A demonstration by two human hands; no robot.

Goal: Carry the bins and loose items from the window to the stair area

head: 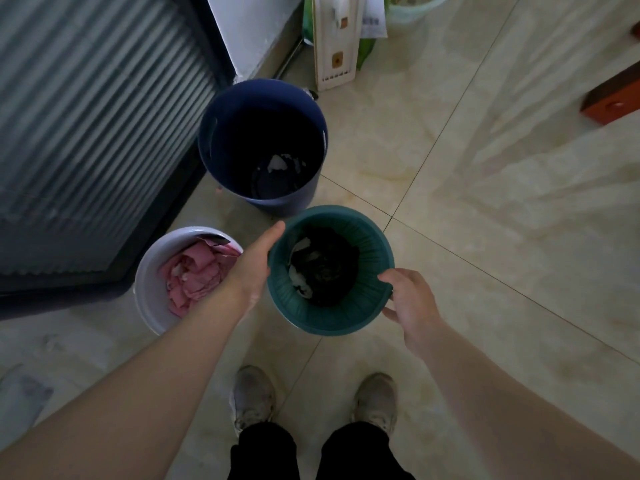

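A green ribbed bin [370, 244] with dark scraps inside is in the middle of the head view. My left hand [254, 263] lies flat against its left rim, fingers stretched out. My right hand [407, 297] curls over its right rim, thumb on top and fingers under the lip. Behind it stands a tall dark blue bin [214, 133] with a bit of litter at the bottom. To the left a white bin [145, 285] holds pink paper, partly hidden by my left forearm.
A ribbed glass door panel [97, 133] fills the left side. A white slatted board [334, 43], green bags and a pale green basket [412, 10] lean at the back wall. A red-brown furniture leg [613, 98] is at the right. My shoes [252, 396] stand on tiled floor.
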